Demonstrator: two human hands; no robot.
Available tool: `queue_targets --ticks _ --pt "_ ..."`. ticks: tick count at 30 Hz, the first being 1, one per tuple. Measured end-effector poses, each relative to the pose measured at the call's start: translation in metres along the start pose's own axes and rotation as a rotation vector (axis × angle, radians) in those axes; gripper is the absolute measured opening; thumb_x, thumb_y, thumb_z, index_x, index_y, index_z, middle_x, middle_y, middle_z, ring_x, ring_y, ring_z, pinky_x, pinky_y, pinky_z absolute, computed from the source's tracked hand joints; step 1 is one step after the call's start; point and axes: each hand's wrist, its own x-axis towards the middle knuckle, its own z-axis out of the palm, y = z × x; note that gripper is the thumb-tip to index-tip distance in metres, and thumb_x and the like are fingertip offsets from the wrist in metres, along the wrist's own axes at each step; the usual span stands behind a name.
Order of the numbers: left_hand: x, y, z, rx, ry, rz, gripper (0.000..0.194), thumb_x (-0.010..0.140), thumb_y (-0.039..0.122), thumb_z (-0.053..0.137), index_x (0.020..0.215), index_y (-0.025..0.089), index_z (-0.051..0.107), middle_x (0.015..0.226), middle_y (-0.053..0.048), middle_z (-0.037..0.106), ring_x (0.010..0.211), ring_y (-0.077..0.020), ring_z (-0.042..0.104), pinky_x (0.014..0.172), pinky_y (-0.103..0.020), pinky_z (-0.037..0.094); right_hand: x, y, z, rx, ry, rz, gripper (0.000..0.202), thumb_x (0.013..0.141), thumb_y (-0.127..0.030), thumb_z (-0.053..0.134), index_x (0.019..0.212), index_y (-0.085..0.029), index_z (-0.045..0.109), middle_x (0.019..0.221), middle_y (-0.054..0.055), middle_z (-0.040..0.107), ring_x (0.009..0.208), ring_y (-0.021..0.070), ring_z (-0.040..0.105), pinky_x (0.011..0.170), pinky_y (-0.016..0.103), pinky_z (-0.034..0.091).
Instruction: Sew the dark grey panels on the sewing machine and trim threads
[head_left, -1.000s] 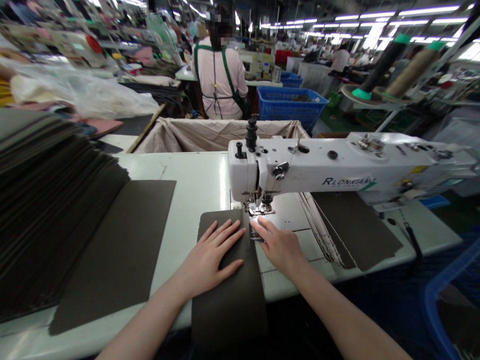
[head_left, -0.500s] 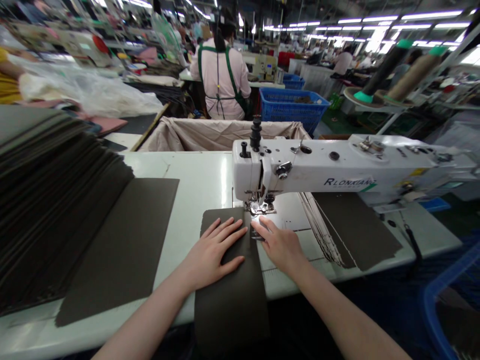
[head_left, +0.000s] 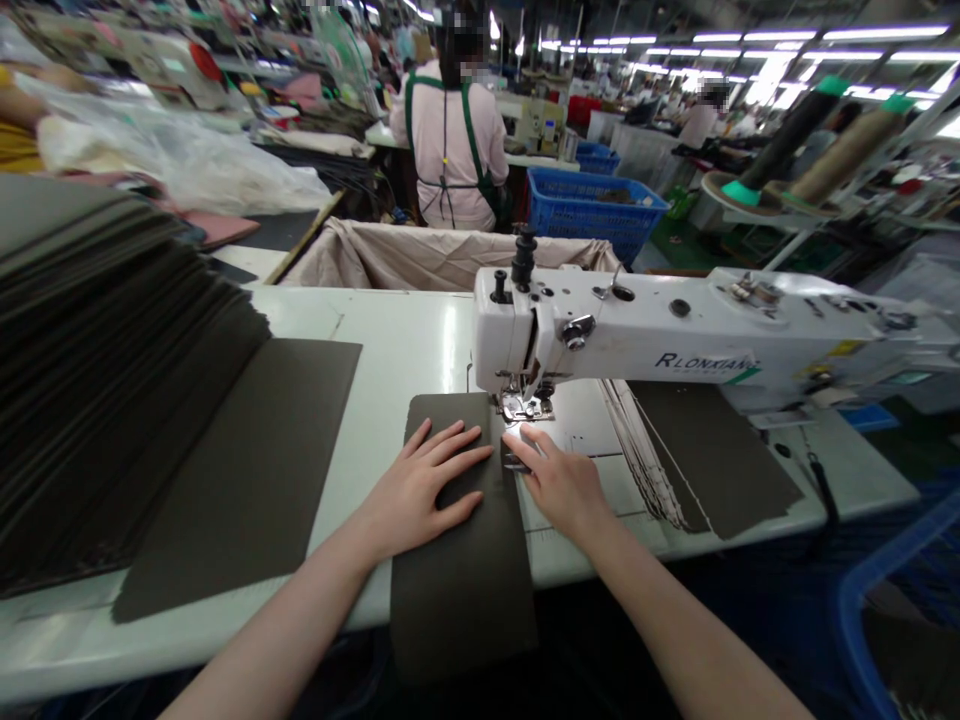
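A dark olive fabric panel (head_left: 457, 600) lies lengthwise on the sewing table, its near end hanging over the front edge. My left hand (head_left: 427, 490) rests flat on its upper part, fingers spread. My right hand (head_left: 559, 485) is at the panel's right edge, index and middle fingers pointing forward, the others folded. Two small metal tips, apparently thread snips (head_left: 516, 462), poke out under its fingers; the rest is hidden. Just ahead is the presser foot (head_left: 529, 405) of a white sewing machine (head_left: 622, 330). The panel's far right corner lies beside the foot, to its left.
A tall stack of olive panels (head_left: 97, 390) stands at left, with one panel (head_left: 247, 470) spread beside it. More pieces (head_left: 705, 460) lie under the machine arm. Behind the table are a beige cloth-lined bin (head_left: 442, 255), a blue crate (head_left: 592, 205) and a co-worker (head_left: 457, 140).
The view has shifted slightly, moving the scene up and right. The panel has slid a little away from me, its far edge now farther past the foot. Both hands keep much the same pose.
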Motion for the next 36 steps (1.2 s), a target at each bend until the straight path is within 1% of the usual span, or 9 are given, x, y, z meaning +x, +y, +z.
queue_targets --ticks 5,10,16,21,28,36 --pt "-0.0003 0.0001 -0.0006 -0.017 0.027 -0.006 0.053 0.091 0.042 0.053 0.142 0.035 0.043 0.152 -0.001 0.04 0.142 -0.0287 0.032 0.119 -0.057 0.013 -0.0001 0.0008 0.0006 0.003 -0.008 0.01 0.051 0.096 -0.031 0.042 0.145 -0.042 0.035 0.152 -0.003 0.034 0.091 0.0186 0.065 0.069 0.031 0.054" --pt "-0.0003 0.0002 -0.0006 0.0 0.007 -0.017 0.052 0.091 0.042 0.052 0.142 0.034 0.043 0.152 0.0 0.039 0.142 -0.0273 0.03 0.119 -0.056 0.012 -0.0005 0.0007 0.0004 0.014 -0.002 0.009 0.052 0.096 -0.031 0.043 0.145 -0.043 0.034 0.151 -0.004 0.035 0.088 0.0184 0.065 0.068 0.032 0.054" --pt "-0.0004 -0.0001 -0.0003 -0.009 0.007 -0.011 0.052 0.091 0.04 0.052 0.142 0.034 0.043 0.153 -0.001 0.038 0.142 -0.0284 0.031 0.119 -0.057 0.013 0.0 0.0004 -0.0009 0.034 -0.031 0.014 0.053 0.096 -0.03 0.043 0.146 -0.042 0.033 0.152 -0.001 0.033 0.094 0.019 0.064 0.073 0.032 0.054" --pt "-0.0006 0.0 0.0 0.003 -0.004 -0.012 0.053 0.091 0.041 0.052 0.142 0.033 0.042 0.153 -0.001 0.038 0.143 -0.0278 0.029 0.119 -0.056 0.011 -0.0001 0.0003 -0.0005 0.037 -0.038 0.019 0.054 0.096 -0.03 0.045 0.147 -0.043 0.033 0.153 0.0 0.032 0.094 0.0188 0.064 0.074 0.032 0.053" --pt "0.0 0.0004 0.0 0.015 -0.012 -0.018 0.054 0.09 0.039 0.052 0.143 0.033 0.041 0.153 0.0 0.037 0.143 -0.0274 0.029 0.119 -0.056 0.012 -0.0006 0.0008 0.0012 0.031 0.0 0.003 0.052 0.096 -0.029 0.044 0.145 -0.042 0.035 0.152 -0.003 0.034 0.091 0.0187 0.065 0.07 0.032 0.054" --pt "-0.0002 -0.0008 0.0021 0.011 -0.001 -0.026 0.053 0.091 0.037 0.052 0.143 0.031 0.042 0.153 -0.001 0.038 0.143 -0.027 0.03 0.12 -0.055 0.012 -0.001 0.0012 -0.0004 0.032 -0.009 0.009 0.053 0.096 -0.029 0.043 0.146 -0.043 0.034 0.152 -0.004 0.034 0.091 0.0175 0.064 0.071 0.031 0.053"
